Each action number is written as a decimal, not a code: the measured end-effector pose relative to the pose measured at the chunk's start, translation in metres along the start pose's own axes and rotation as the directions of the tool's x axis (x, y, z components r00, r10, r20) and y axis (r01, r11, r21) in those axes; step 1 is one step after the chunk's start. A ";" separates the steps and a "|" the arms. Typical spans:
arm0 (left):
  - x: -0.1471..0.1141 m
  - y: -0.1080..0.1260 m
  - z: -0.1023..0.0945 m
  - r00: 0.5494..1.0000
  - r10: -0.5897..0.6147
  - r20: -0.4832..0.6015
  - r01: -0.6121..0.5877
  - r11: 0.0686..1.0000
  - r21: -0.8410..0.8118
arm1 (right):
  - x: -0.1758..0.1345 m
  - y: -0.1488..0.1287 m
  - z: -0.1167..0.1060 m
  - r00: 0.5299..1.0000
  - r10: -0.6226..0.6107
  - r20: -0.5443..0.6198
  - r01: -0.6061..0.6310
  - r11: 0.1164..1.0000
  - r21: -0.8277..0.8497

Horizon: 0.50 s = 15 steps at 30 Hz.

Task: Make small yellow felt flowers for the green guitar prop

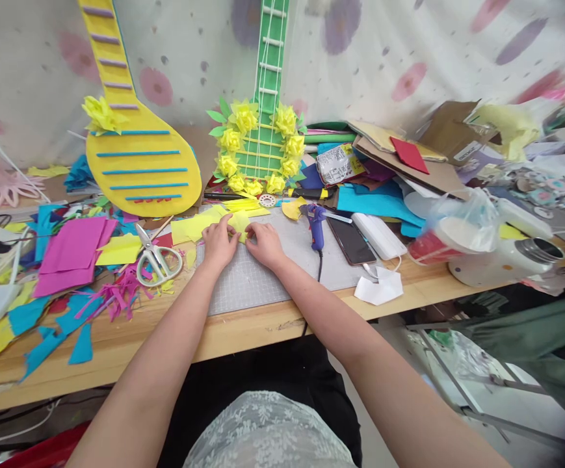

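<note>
My left hand [220, 243] and my right hand [265, 243] meet over a grey cutting mat [243, 286]. Between them is a small piece of yellow crepe paper [239, 222], its edges pinched by the fingertips of both hands. The left index finger reaches forward over the paper, while the right fingers are curled. More yellow crepe paper [187, 229] lies just left of my left hand. Scissors with white handles [158, 263] rest farther left. Right of my right hand, a blue glue gun [315, 227] stands on the mat.
Behind stand a yellow paper instrument [143, 156] and a green one [268, 140] ringed with yellow paper flowers. Coloured paper scraps [75, 253] cover the left side. To the right are a phone [352, 240], a white power bank [378, 235], a bagged cup [450, 237] and a metal-mouthed bottle [506, 260].
</note>
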State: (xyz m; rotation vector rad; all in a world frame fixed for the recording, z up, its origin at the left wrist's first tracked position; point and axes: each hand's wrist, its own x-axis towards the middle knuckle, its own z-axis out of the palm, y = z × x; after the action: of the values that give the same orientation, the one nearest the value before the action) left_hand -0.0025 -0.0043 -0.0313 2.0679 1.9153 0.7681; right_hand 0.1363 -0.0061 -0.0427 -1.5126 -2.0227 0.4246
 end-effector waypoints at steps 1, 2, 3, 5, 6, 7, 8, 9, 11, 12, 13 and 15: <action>0.000 0.000 0.000 1.000 -0.004 -0.001 0.004 1.000 0.006 | 0.000 0.000 0.000 1.000 0.000 -0.001 0.000 1.000 -0.004; 0.000 -0.001 0.001 1.000 -0.007 -0.003 0.007 1.000 0.010 | 0.000 0.000 0.000 1.000 0.002 -0.005 -0.002 1.000 -0.007; 0.000 -0.001 0.001 1.000 -0.009 -0.005 0.009 1.000 0.013 | 0.000 -0.001 0.000 1.000 0.004 -0.008 -0.004 1.000 -0.008; 0.000 0.000 0.001 1.000 -0.012 -0.009 0.012 1.000 0.017 | 0.000 -0.002 0.000 1.000 0.009 -0.012 -0.009 1.000 -0.007; 0.000 0.000 0.001 1.000 -0.012 -0.009 0.012 1.000 0.019 | 0.000 -0.003 0.000 1.000 0.013 -0.013 -0.013 1.000 -0.007; 0.000 0.000 0.001 1.000 -0.010 -0.009 0.010 1.000 0.020 | 0.000 -0.004 0.000 1.000 0.018 -0.013 -0.018 1.000 -0.008; 0.000 0.000 0.001 1.000 -0.006 -0.007 0.006 1.000 0.021 | 0.000 -0.005 -0.001 1.000 0.025 -0.014 -0.025 1.000 -0.012; 0.000 0.000 0.001 1.000 -0.003 -0.006 0.003 1.000 0.021 | 0.000 -0.005 -0.001 0.999 0.033 -0.016 -0.034 0.999 -0.016; 0.000 0.000 0.002 1.000 0.003 -0.005 -0.003 1.000 0.021 | 0.000 -0.007 0.000 0.999 0.049 -0.022 -0.050 0.998 -0.025; 0.000 0.001 0.002 1.000 0.004 -0.007 -0.004 1.000 0.022 | 0.000 -0.007 0.000 0.998 0.052 -0.024 -0.053 0.998 -0.031; 0.000 0.001 0.002 1.000 0.006 -0.009 -0.006 1.000 0.023 | 0.000 -0.008 0.000 0.998 0.052 -0.023 -0.053 0.998 -0.037; 0.000 0.001 0.002 1.000 0.006 -0.012 -0.006 1.000 0.027 | 0.000 -0.008 0.001 0.999 0.046 -0.018 -0.047 0.998 -0.051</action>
State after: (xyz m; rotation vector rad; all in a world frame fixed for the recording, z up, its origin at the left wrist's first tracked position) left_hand -0.0010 -0.0040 -0.0325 2.0901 1.9368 0.7615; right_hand 0.1297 -0.0079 -0.0390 -1.5917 -2.0032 0.3797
